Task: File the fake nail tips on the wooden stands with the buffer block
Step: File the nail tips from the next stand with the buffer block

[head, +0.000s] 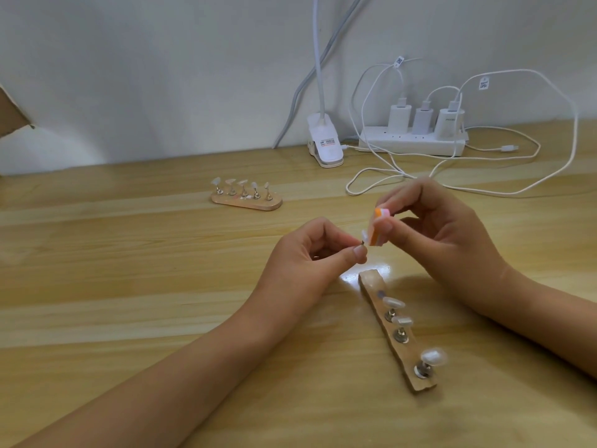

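The left hand [318, 250] is pinching a small white nail tip on its metal peg [461, 237], lifted clear of the near long wooden stand [374, 281], so the right hand [433, 227], gripping the orange-and-pink buffer block [474, 234], is reaching its edge freely.

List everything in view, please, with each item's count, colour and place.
Table: one, light wood, underneath.
Near wooden stand: one, wood, front right.
Nail tips on it: three, pearly white.
Far wooden stand: one, wood, centre back, five pale tips.
Buffer block: one, orange, pink, white, in right hand.
Held nail tip: one, white, against the block.
Power strip: one, white, back right, three chargers, looping cables.
Clip lamp: one, white, back centre.
Left hand: pinches the held tip.
Right hand: grips the block.
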{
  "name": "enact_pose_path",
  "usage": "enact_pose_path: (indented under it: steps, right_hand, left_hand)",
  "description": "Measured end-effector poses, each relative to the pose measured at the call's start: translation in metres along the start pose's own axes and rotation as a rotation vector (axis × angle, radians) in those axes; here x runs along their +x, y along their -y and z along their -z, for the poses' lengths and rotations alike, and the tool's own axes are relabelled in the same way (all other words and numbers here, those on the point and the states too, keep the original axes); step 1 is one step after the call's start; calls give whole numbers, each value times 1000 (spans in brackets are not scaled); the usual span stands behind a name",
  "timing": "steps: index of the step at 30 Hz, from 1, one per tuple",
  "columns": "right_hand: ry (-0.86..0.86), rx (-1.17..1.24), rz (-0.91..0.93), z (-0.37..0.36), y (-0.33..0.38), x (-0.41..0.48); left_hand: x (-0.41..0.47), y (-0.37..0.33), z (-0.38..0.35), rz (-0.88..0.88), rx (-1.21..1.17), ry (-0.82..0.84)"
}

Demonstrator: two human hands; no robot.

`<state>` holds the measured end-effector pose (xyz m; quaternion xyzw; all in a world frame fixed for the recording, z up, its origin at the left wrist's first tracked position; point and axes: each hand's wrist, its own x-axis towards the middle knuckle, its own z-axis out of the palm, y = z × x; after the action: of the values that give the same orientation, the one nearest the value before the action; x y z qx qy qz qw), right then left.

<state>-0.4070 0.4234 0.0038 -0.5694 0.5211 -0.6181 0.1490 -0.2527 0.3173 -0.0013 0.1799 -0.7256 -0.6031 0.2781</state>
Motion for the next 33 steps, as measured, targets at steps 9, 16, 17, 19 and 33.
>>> enact_pose_path:
  steps: [9, 16, 17, 19, 33]
  right_hand:
    - [11, -1, -19, -1, 1, 0]
    - [16, -28, -16, 0, 0, 0]
    - [23, -32, -32, 0, 0, 1]
    - [14, -38, -22, 0, 0, 1]
    - [10, -18, -9, -1, 0, 0]
  left_hand:
    - [0, -1, -1, 9, -17, -8]
    - [0, -1, 0, 8, -13, 1]
    - [0, -1, 0, 10, -14, 1]
    - [0, -1, 0, 11, -20, -1]
    - [1, -1, 0, 5, -23, -10]
